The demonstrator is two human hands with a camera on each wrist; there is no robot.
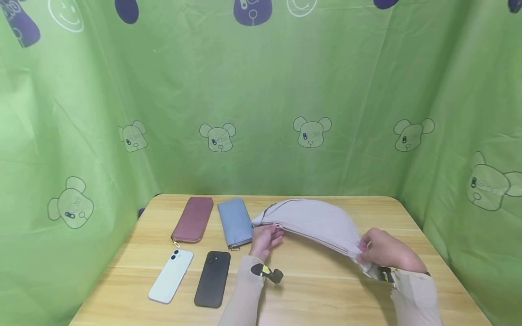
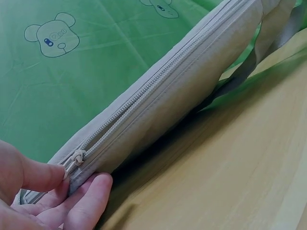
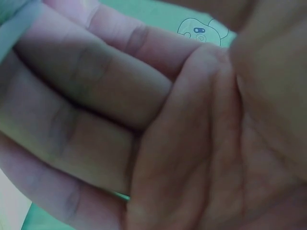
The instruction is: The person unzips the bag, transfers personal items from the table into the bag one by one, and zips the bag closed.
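Note:
A pale grey crescent-shaped waist bag (image 1: 311, 217) is held up over the right half of the table, its zipper edge towards me. My left hand (image 1: 264, 239) is at the bag's left end and pinches the zipper pull (image 2: 74, 162) between thumb and fingers. Beyond the slider the zipper teeth (image 2: 115, 117) stand slightly apart, then run on up the edge. My right hand (image 1: 387, 250) grips the right end of the bag by its corner. Its curled fingers (image 3: 115, 86) fill the right wrist view, where only a bit of fabric shows.
On the wooden table (image 1: 310, 294), left of the bag, lie a blue wallet (image 1: 235, 222) and a maroon wallet (image 1: 193, 218). Nearer me are a white phone (image 1: 171, 276) and a black phone (image 1: 213, 278). Green curtains (image 1: 261, 81) hang around the table's back and sides.

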